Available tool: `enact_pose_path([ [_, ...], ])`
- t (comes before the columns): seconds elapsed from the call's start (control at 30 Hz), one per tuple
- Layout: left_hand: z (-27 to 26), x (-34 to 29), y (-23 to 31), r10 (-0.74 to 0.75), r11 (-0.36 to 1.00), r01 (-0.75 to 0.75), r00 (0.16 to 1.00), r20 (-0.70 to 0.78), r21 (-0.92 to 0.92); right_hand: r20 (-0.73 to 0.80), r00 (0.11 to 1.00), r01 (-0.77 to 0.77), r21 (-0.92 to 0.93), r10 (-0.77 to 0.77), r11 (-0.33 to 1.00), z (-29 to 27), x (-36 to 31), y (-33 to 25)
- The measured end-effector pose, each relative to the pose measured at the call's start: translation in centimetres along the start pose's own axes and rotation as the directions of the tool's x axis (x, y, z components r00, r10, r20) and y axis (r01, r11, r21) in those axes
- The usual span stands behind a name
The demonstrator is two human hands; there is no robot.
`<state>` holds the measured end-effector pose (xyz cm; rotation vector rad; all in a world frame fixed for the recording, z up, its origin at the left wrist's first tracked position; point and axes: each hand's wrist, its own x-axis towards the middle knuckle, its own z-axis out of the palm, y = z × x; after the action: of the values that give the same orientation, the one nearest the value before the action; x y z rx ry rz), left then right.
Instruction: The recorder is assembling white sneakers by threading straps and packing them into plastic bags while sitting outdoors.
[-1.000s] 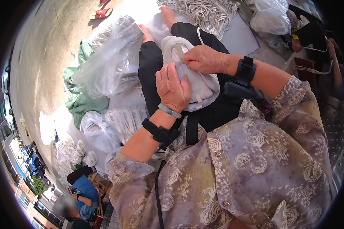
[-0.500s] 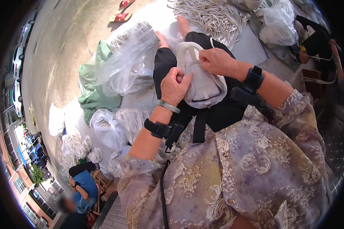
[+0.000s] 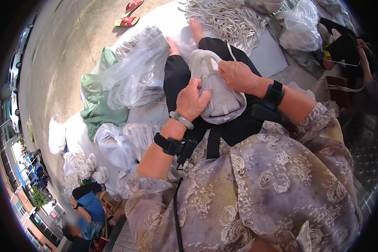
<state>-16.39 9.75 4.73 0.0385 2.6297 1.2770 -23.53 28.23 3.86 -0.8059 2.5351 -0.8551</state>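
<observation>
A pale grey-white shoe [image 3: 223, 98] lies on my lap between my black-trousered legs, its toe pointing away from me. My left hand [image 3: 192, 100] grips the shoe's left side, thumb bent over the upper near the lacing. On the other side, my right hand [image 3: 238, 76] is closed in a pinch at the eyelet edge. A white shoelace [image 3: 231, 52] shows just beyond the right hand and seems to run into its fingers; the fingertips themselves are partly hidden.
Many loose white laces [image 3: 227, 23] lie heaped beyond my feet. Clear plastic bags [image 3: 136, 75] and a green sack [image 3: 98, 101] are on the left, with white shoes [image 3: 80, 164] nearer. A seated person [image 3: 88, 210] is at lower left. Red sandals [image 3: 127, 21] lie on the ground.
The whole view has shifted slightly. The shoe's toe has tipped a little, showing more of its top, and both hands stay at its sides.
</observation>
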Motion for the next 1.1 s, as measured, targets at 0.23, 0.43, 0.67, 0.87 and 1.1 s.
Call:
enact_pose_path([
  [0.23, -0.2, 0.0, 0.4, -0.03, 0.999, 0.029, 0.999, 0.04, 0.029, -0.064, 0.998, -0.004, 0.087, 0.01, 0.996, -0.5, -0.4, 0.3],
  [0.43, 0.3, -0.1, 0.1, 0.027, 0.999, -0.026, 0.999, -0.023, 0.041, -0.022, 1.0, -0.017, 0.08, 0.019, 0.997, -0.2, 0.0, 0.4],
  [0.67, 0.4, 0.1, 0.2, 0.022, 0.999, -0.021, 0.999, -0.041, 0.047, -0.047, 0.995, -0.085, 0.071, 0.088, 0.994, 0.6, 0.7, -0.1],
  [0.87, 0.6, 0.0, 0.3, 0.004, 0.997, 0.0, 0.999, -0.047, 0.082, -0.142, 0.988, 0.081, 0.127, -0.063, 0.989, 1.1, 0.4, -0.6],
  [1.1, -0.2, 0.8, 0.8, 0.018, 0.998, -0.015, 0.998, -0.055, 0.069, 0.059, 0.996, 0.066, 0.056, -0.069, 0.996, 0.3, 1.6, 0.1],
])
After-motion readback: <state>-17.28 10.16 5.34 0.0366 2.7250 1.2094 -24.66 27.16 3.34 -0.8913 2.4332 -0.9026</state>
